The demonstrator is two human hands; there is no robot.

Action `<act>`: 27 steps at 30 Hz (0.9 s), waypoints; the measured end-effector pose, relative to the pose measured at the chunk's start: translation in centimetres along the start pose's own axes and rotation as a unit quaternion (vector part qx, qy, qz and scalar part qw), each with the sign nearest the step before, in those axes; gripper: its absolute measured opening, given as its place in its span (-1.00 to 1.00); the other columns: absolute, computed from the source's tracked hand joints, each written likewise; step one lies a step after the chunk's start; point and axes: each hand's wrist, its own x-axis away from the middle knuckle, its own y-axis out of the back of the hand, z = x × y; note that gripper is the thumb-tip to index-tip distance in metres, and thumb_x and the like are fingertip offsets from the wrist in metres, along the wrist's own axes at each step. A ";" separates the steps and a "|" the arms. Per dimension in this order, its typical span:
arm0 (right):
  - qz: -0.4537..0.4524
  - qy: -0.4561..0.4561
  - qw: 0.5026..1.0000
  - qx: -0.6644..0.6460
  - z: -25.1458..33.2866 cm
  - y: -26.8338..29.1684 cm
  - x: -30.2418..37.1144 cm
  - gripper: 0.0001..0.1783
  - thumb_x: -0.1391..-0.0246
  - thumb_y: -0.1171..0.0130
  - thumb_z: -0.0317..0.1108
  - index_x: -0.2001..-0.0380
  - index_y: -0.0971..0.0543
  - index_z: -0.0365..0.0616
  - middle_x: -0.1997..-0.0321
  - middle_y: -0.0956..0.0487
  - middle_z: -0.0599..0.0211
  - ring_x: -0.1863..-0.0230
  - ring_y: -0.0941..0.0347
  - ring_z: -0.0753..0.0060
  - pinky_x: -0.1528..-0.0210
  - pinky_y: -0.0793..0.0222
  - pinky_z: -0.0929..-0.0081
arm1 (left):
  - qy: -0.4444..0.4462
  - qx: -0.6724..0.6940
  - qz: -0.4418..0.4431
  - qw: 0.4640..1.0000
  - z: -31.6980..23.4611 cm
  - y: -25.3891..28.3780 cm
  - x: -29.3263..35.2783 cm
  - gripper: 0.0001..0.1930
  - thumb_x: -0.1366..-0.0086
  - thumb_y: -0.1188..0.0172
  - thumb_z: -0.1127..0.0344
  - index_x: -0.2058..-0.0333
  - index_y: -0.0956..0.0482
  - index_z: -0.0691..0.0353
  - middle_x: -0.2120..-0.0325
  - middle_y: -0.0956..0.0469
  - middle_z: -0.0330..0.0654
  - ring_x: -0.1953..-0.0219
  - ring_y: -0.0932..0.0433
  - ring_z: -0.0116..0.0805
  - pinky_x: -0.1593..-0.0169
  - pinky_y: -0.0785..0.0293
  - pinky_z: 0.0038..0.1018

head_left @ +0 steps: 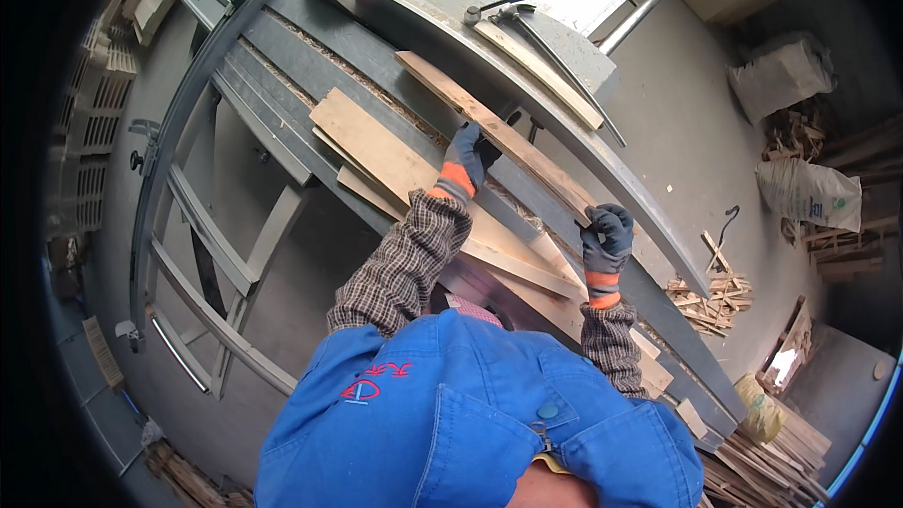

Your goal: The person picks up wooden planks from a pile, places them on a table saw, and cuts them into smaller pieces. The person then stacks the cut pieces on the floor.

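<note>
Left hand point(467, 155), gloved, clamped on the near edge of a long narrow plank point(503, 134), roughly mid-length. Right hand point(608, 235), also gloved, curled closed on the plank's right end. Plank lies slantwise over the grey metal table point(343, 39); cannot tell whether touching it. Wider pale board point(372, 136) beside left forearm; pale strip point(538, 73) beyond the plank.

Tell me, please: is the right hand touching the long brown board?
Touching. The head view shows the right hand closed at the near end of the long brown board, with no gap between them.
</note>
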 end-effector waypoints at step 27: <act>-0.058 0.092 0.989 0.104 5.0 -0.1 0.9 -0.73 0.26 -0.27 -0.62 0.43 -0.55 -0.03 0.30 -0.52 0.27 0.25 -0.49 0.26 0.24 -0.42 0.45 | -0.012 0.109 0.259 0.960 -4.3 -8.4 6.0 -0.40 -0.29 0.05 0.07 -0.22 -0.18 0.31 -0.18 -0.24 0.12 -0.22 -0.22 0.07 -0.31 -0.06 -0.08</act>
